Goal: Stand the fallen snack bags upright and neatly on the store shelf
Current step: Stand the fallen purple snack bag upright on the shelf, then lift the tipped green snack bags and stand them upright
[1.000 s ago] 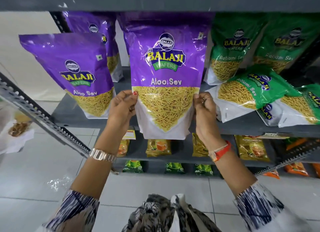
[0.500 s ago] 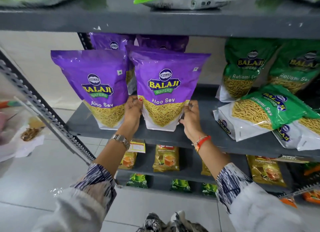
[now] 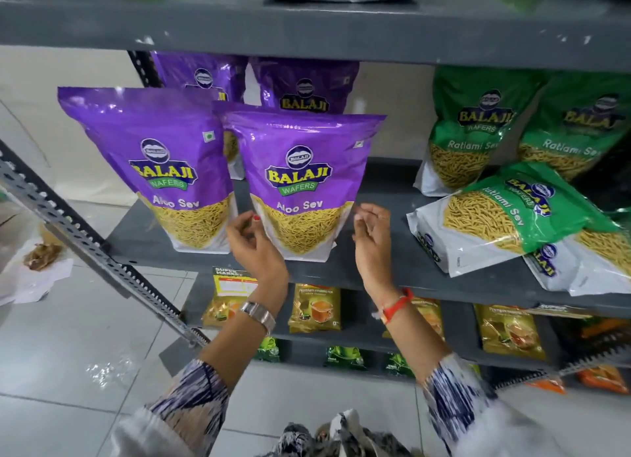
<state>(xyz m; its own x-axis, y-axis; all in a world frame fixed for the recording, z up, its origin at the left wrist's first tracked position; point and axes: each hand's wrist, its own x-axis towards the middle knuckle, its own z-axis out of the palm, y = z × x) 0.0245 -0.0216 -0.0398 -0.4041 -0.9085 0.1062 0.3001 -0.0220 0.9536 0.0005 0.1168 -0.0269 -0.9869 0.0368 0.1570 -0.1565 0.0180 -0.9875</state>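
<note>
Grey shelf (image 3: pixel 375 251) held an upright purple bag (image 3: pixel 302 190) near centre; left hand (image 3: pixel 254 245) and right hand (image 3: pixel 372 241) flanked it, each grip loosely spread, holding nothing. Next (likely): the toppled green bags (image 3: pixel 512 217) at right needed lifting upright.

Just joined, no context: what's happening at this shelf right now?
A person is tidying snack bags on a grey store shelf. The front purple Aloo Sev bag stands upright beside another purple bag. The left hand and right hand sit open at its lower corners, apparently not gripping it. To the right, a green Ratlami Sev bag lies fallen on its side over another one, not yet stood up.
</note>
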